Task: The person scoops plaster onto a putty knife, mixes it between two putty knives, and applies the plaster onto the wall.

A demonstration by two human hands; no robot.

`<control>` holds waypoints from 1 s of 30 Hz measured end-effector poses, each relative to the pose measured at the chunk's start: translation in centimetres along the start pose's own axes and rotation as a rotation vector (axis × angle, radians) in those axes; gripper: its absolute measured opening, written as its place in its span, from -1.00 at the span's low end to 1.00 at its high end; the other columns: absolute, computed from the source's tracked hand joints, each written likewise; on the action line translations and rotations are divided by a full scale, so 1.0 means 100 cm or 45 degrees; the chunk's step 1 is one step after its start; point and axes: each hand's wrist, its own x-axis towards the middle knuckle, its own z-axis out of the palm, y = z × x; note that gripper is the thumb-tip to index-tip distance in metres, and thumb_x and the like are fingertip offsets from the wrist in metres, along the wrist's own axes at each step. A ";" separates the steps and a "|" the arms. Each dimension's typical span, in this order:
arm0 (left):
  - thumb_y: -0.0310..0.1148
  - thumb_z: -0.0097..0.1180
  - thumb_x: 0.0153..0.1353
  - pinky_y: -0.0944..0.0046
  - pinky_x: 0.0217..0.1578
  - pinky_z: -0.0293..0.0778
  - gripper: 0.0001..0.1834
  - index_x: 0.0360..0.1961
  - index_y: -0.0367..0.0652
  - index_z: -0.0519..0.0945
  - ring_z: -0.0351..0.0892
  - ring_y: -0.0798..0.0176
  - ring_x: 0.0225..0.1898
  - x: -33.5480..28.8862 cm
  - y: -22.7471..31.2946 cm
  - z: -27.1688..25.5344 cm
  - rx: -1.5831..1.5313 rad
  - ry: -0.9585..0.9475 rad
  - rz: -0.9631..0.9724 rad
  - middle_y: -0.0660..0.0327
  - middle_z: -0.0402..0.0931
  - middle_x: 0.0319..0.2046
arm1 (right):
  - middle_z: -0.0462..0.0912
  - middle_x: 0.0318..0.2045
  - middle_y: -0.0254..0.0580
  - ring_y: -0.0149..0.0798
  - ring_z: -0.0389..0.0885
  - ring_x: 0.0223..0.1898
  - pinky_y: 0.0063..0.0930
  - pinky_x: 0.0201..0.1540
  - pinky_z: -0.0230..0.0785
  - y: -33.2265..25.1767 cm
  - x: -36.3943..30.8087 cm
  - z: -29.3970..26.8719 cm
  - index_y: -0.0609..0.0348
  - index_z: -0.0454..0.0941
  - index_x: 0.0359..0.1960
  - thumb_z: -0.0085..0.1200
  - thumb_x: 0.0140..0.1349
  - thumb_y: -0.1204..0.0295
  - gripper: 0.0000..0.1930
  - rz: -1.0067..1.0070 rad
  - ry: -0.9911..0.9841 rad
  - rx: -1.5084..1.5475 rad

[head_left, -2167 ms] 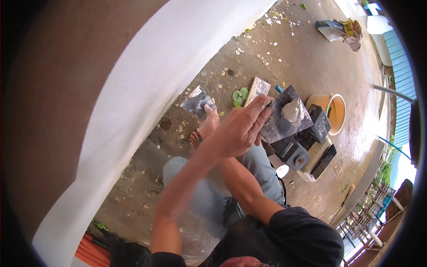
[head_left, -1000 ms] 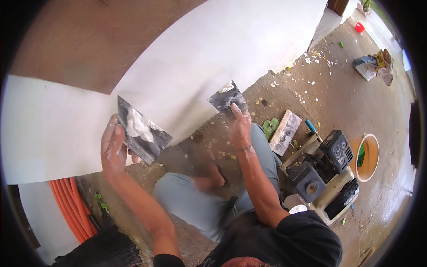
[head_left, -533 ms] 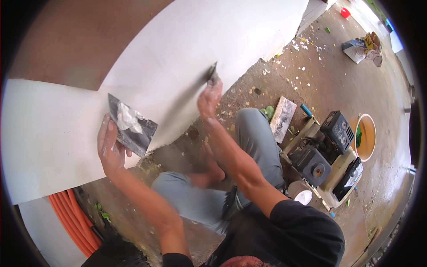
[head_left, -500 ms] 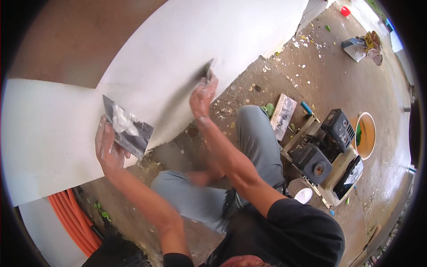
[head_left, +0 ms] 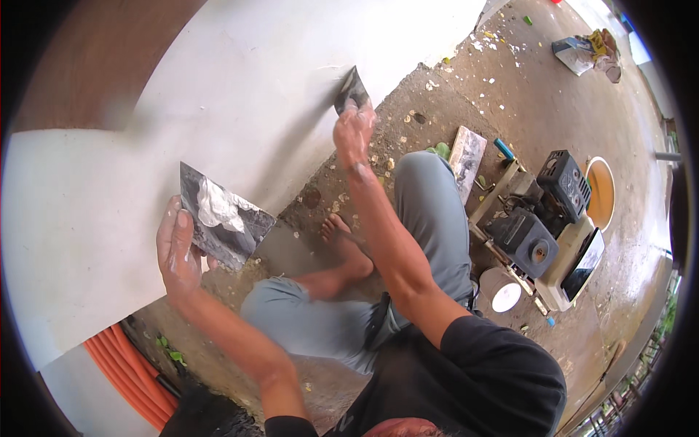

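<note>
My left hand (head_left: 179, 251), smeared with white, grips a broad metal putty knife (head_left: 244, 249) by the side nearest me. A thick lump of white putty (head_left: 217, 207) rests on its blade. Farther off and to the right, my right hand (head_left: 354, 135) is closed round a second putty knife (head_left: 352, 89), whose blade is tilted close to the white wall (head_left: 277, 87). Whether that blade touches the wall I cannot tell. A faint mark shows on the wall beside it. The handles of both knives are mostly hidden by my fingers.
An engine-like machine (head_left: 535, 233) stands to my right, with a yellow-orange bucket (head_left: 601, 193) behind it and a white tub (head_left: 501, 289) beside it. A dusty board (head_left: 466, 156) lies near my knee. Orange hoses (head_left: 131, 375) curve at lower left; an opened sack (head_left: 575, 54) sits far right.
My right hand has moved right with its putty knife, whose blade now shows broader. The putty-loaded knife in my left hand has turned more face-up. The whole view has shifted slightly.
</note>
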 end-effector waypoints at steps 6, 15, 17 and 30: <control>-0.07 0.06 0.32 0.38 -0.75 0.19 -0.41 0.13 -0.40 0.38 0.37 0.40 -0.61 -0.001 0.002 0.006 0.029 0.111 0.052 0.20 0.47 -0.36 | 0.31 0.22 0.32 0.09 0.28 0.27 -0.17 0.36 0.14 -0.041 -0.094 0.018 0.53 0.24 0.21 -0.35 0.32 0.71 -0.58 -0.902 -0.260 0.194; -0.05 0.01 0.34 0.42 -0.77 0.17 -0.49 0.02 -0.34 0.43 0.36 0.45 -0.61 -0.009 0.009 0.002 0.083 0.066 0.082 0.24 0.48 -0.38 | 0.28 0.22 0.15 0.06 0.23 0.27 -0.14 0.38 0.15 0.009 0.010 -0.001 0.30 0.25 0.27 -0.23 0.20 0.79 -0.45 -1.166 -0.108 -0.235; -0.10 0.02 0.35 0.40 -0.76 0.18 -0.49 0.06 -0.37 0.42 0.36 0.43 -0.61 -0.002 0.013 0.023 0.018 -0.080 0.106 0.22 0.49 -0.37 | 0.18 0.28 0.09 0.07 0.15 0.31 -0.12 0.42 0.04 0.028 0.035 0.025 0.23 0.21 0.31 -0.16 0.15 0.80 -0.38 -1.448 -0.024 -0.276; -0.19 0.01 0.35 0.47 -0.84 0.18 -0.36 0.27 -0.48 0.23 0.39 0.43 -0.68 -0.014 0.006 0.019 -0.034 0.161 0.133 0.01 0.54 -0.19 | 0.35 0.15 0.31 0.09 0.37 0.16 -0.08 0.29 0.22 -0.043 -0.013 0.011 0.48 0.18 0.27 -0.45 0.28 0.74 -0.51 -0.738 -0.202 -0.075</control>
